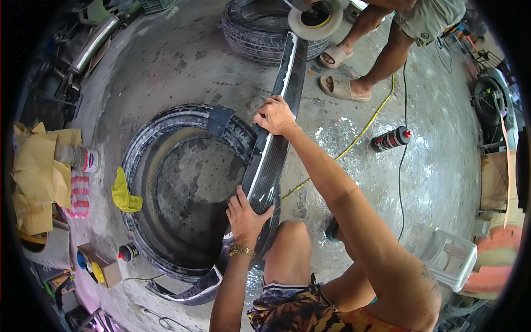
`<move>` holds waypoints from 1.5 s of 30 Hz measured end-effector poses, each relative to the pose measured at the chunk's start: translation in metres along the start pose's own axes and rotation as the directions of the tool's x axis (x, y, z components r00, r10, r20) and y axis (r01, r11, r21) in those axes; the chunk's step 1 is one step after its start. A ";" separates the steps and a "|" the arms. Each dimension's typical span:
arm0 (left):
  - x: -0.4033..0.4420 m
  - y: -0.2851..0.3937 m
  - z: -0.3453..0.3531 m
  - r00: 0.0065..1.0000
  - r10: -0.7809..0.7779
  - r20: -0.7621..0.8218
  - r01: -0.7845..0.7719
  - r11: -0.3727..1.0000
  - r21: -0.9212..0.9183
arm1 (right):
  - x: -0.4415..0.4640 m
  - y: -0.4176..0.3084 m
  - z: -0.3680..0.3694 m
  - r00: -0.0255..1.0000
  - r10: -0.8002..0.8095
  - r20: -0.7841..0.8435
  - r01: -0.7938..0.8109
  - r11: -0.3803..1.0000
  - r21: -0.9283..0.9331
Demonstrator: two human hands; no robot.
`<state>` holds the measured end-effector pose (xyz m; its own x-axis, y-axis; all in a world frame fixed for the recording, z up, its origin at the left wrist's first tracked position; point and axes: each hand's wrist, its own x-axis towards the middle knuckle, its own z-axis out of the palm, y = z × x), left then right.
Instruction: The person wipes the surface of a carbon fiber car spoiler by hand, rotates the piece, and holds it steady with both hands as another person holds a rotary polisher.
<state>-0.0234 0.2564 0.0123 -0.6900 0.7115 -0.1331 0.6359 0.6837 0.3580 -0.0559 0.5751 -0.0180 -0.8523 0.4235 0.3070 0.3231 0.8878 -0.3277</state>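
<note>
A: What did your fingers have, from the nearest hand out?
B: Your left hand [247, 218] was partly open across the near part of a long dark panel [269, 174], fingers at its left edge, thumb at the right, a watch [242, 251] on the wrist. Your right hand [275, 117] sat farther along, fingers bent over the left edge, gripping it.
A: And the panel itself?
B: It slanted away from you, over the right side of the near tire [134, 160]. Weave pattern on its face, whitish strip along its left side. A curved piece [193, 294] lay at the tire's near side; you couldn't tell if it joined the panel.
A: Around that?
B: A yellow cloth [126, 193] hung on the tire's left side, to your left. At the panel's far end, by the far tire [243, 45], another person [395, 50] in sandals stood beside a round pale pad [315, 21]; contact unclear. To your right: yellow cord [365, 128] on the floor [354, 205], 1 dark bottle [390, 139] with a red tip, then a whitish plastic stool [451, 260].
</note>
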 end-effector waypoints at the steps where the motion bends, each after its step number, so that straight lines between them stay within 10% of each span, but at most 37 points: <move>1: 0.000 0.000 0.000 1.000 0.003 -0.001 -0.003 1.000 0.001 | 0.001 0.001 0.000 1.000 0.000 0.019 0.000 1.000 -0.001; 45: 0.000 -0.003 0.004 0.997 0.037 -0.072 -0.035 0.999 0.029 | 0.000 0.006 0.005 0.997 -0.075 -0.017 0.075 0.997 -0.011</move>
<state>-0.0234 0.2549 0.0079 -0.6891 0.7227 -0.0533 0.6694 0.6630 0.3353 -0.0558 0.5790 -0.0246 -0.8672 0.3584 0.3457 0.2625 0.9190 -0.2943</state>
